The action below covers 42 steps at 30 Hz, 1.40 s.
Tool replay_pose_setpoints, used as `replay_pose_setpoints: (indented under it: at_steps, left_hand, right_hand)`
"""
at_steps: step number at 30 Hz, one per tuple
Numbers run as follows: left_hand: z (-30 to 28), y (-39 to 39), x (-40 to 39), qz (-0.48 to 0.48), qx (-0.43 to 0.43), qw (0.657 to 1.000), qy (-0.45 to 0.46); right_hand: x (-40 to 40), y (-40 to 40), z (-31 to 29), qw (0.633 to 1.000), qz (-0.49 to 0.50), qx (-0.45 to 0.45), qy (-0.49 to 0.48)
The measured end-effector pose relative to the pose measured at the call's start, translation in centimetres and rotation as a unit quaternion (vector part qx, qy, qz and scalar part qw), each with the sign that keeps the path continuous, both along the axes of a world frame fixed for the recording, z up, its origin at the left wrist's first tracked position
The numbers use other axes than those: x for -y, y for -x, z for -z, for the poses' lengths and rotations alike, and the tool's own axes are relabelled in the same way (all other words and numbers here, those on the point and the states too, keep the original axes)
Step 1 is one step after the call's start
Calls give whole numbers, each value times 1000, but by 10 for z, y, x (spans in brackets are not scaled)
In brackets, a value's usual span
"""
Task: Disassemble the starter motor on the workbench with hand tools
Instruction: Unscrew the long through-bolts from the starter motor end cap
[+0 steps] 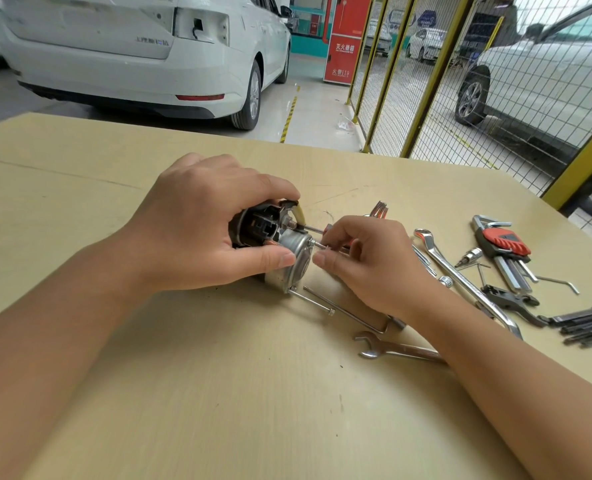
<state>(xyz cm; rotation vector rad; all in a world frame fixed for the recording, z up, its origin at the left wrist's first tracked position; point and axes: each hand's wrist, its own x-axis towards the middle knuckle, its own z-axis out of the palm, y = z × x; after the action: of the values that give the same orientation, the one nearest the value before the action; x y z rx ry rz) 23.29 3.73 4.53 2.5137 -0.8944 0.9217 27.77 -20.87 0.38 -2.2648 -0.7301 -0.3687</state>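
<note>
Our left grip (197,223) clamps starter motor (273,244) mid-desk (80,202); right grip (363,258) pinches through-bolt (318,244), axis pointing rightward out of end cap.

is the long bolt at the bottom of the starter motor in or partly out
Partly out: the long silver through bolt projects from the motor's silver end cap, bare shank showing.

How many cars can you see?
3 clearly: a white car behind the workbench, a white car behind the fence on the right, another white car far back. More may be hidden.
</note>
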Motion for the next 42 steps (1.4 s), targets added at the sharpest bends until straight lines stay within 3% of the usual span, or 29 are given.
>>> replay_pose_setpoints:
  at_steps: [6, 12, 19, 28, 33, 38, 42]
  left_hand:
    - [0, 0, 0, 1, 2, 1000, -2]
    - [0, 0, -1, 1, 1, 1000, -1]
    - [1, -1, -1, 0, 1, 1000, -1]
    - [0, 0, 0, 1, 2, 1000, 3]
    - [1, -1, 0, 2, 1, 1000, 2]
    - [1, -2, -1, 4, 1, 1000, 2]
    - [2, -2, -2, 0, 0, 1000, -3]
  right_hand:
    - [0, 0, -1, 998, -23, -59, 9]
    - [-1, -1, 0, 1000, -3, -7, 7]
    - [1, -1, -1, 998, -16, -66, 17]
    - [0, 2, -5, 999, -12, -43, -19]
    - [1, 1, -2, 997, -11, -64, 41]
    - [0, 3, -4, 1000, 3, -20, -15]
    - [2, 1, -4, 998, -11, -66, -11]
